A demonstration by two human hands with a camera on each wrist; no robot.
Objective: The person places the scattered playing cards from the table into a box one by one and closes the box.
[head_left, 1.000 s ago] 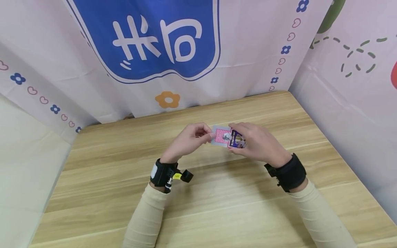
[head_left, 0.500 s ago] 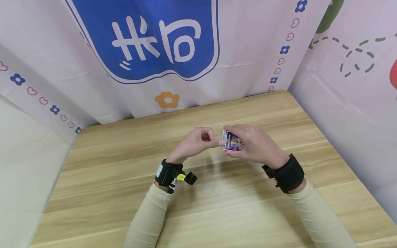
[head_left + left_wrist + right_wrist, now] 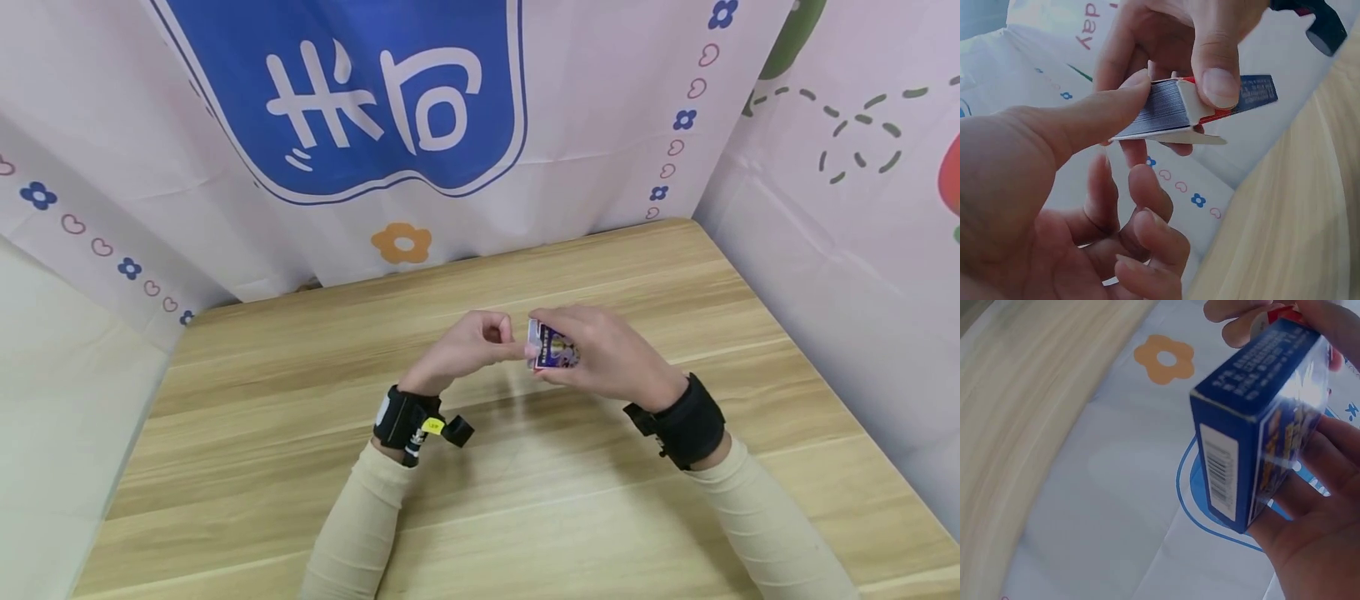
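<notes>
Above the bench, a blue card box holds its deck; right hand fingers grasp it, while the left hand, fingers curled, presses the cards' edge with its thumb.

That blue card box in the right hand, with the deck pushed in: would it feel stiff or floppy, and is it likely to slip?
The card box probably feels stiff: its edges look crisp and the cards fill it. Its face looks glossy in the right wrist view, so it may be a bit slippery, though the right hand wraps it well. With the flap open, the cards could slide out if tipped.
</notes>
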